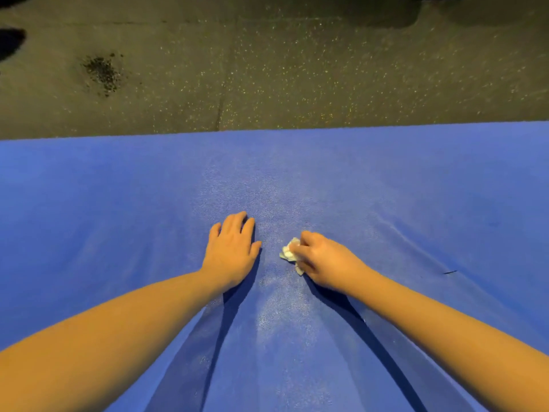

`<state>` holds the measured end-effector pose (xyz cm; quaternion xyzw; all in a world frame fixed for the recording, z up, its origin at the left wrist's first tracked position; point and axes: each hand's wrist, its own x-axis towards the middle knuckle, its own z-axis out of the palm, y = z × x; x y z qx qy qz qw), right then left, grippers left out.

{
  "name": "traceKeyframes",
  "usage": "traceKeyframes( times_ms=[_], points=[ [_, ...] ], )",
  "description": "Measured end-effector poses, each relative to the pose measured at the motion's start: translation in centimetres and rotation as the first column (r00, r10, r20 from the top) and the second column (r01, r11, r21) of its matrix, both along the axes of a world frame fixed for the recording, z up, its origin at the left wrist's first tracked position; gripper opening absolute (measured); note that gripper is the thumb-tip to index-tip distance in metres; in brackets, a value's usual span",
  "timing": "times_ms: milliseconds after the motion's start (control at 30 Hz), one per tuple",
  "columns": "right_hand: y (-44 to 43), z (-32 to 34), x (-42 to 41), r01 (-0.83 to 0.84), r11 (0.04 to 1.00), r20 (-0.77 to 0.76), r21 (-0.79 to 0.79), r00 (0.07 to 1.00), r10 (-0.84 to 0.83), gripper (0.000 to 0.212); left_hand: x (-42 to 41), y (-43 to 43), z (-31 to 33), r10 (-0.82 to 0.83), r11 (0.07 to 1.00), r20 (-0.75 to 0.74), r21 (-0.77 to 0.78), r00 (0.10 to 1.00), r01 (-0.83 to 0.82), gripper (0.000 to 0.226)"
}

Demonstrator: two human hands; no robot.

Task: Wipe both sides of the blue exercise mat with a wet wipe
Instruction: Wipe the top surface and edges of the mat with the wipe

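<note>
The blue mat (pixel 386 179) lies flat on the floor (pixel 267 69). The left hand (pixel 230 251) presses it, fingers straight. The right hand (pixel 323 260) grips the wipe (pixel 288 251). Rub in long, even rows.

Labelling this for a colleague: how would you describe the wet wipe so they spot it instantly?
Find the blue exercise mat filling the lower frame. Near its middle, the right hand pinches a crumpled wet wipe, the only white thing on it.
</note>
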<state>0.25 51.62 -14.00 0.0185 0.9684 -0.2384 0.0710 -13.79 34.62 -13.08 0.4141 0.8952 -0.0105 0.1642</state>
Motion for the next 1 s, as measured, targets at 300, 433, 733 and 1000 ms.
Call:
traceKeyframes(
  times_ms=[300,433,733,1000],
  points=[
    [1.3,-1.0,-0.8,0.198,0.98,-0.051,-0.012,0.979,-0.198,0.021,2.8,1.3,-4.1,0.29,0.928,-0.084,0.267,0.953,-0.259,0.053],
    [2.7,-0.6,-1.2,-0.064,0.998,-0.009,0.025,0.998,0.064,0.02,2.8,1.2,-4.2,0.294,0.92,-0.083,0.296,0.952,-0.258,0.051],
    [2.4,-0.1,-4.7,-0.033,0.999,-0.093,-0.037,0.995,0.029,0.014,2.6,1.2,-4.7,0.297,0.917,-0.136,0.318,0.945,-0.242,0.049],
    [4.6,-0.9,-7.3,0.33,0.938,-0.29,0.104,0.912,-0.289,0.01,0.1,2.6,-3.8,0.396,0.819,-0.081,0.481,0.915,-0.312,0.036]
  ],
)
